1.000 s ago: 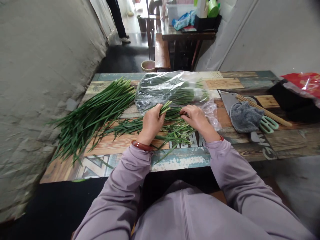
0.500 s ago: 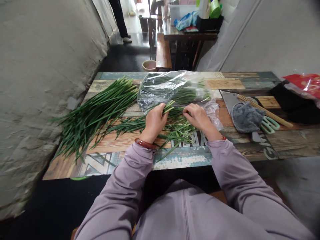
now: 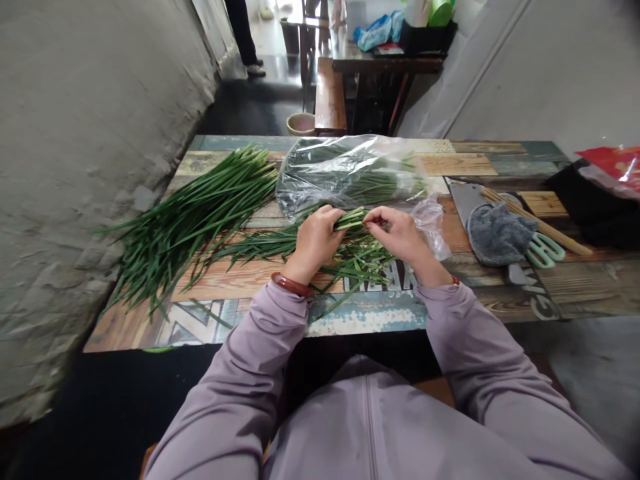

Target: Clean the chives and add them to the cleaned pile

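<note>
My left hand (image 3: 319, 239) is closed around a small bunch of garlic chives (image 3: 353, 217), pale stem ends pointing right. At those ends the thumb and fingers of my right hand (image 3: 397, 233) are pinched together on the stems. Beneath and between the hands lie loose trimmings (image 3: 367, 259) and more chives with leaves trailing left. A large pile of garlic chives (image 3: 200, 217) rests on the left of the table. Just beyond my hands, a clear plastic bag (image 3: 345, 170) has more chives in it.
On the right of the wooden-patterned table (image 3: 280, 277) are a cleaver (image 3: 463, 193), a grey cloth (image 3: 500, 233), green-handled scissors (image 3: 546, 251), chopsticks (image 3: 537, 220) and a black bag (image 3: 590, 207). Behind stand a bench (image 3: 330, 97) and another table. A person's legs (image 3: 243, 37) show at the back.
My left hand has moved slightly right with its chives, bringing the stem ends to my right fingertips. The view has shifted a little.
</note>
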A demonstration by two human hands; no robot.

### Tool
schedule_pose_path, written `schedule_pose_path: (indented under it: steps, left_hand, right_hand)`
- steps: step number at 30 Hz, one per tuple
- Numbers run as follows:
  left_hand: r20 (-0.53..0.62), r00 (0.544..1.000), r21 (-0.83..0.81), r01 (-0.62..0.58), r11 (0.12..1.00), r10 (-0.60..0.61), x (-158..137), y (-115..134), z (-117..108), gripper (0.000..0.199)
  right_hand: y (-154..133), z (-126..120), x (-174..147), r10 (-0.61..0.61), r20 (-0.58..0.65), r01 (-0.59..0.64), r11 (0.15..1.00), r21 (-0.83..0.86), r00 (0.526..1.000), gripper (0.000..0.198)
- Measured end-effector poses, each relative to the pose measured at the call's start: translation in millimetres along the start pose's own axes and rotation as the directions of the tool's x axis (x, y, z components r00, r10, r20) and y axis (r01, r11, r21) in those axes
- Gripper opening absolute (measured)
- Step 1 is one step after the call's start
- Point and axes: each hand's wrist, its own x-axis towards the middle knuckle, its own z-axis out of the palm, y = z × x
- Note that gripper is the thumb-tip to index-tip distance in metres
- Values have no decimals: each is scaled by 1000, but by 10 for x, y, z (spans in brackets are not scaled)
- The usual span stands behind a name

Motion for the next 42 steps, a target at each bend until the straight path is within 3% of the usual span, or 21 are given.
schedule_pose_path:
  steps: [7,12,19,25,33,38,42]
  left_hand:
    - [-3,999,46,33,998,-33,29,-27,3,14]
    - [-14,999,34,42,999,-42,44,-20,-8,14]
    - [2,999,21,39,999,-39,40,-9,-11,15]
    - [-59,998,9,39,999,-39,36,-28,-11,14]
    - [-221,975,27,32,999,-25,47,-39,-45,10]
    - [-151,986,-55,61,997,-69,39,-61,-7,10]
    - [-189,976,-84,94,992,-108,32,-59,-4,6]
  right_hand:
    - [124,-121,37,162,-87,-155,985,77,983,14]
    - [92,-170,42,17,-49,-17,1000,6,999,19]
    - [16,-104,33,-61,-52,56,994,-89,997,10]
    - [228,-145,72,35,-255,-75,986,-150,966,23]
    - [379,-105,49,-22,43,39,901,-432,999,22]
    - [374,-82,43,7,62,26,858,-513,998,17]
    - [332,-107,55,5,39,13,895,-446,999,16]
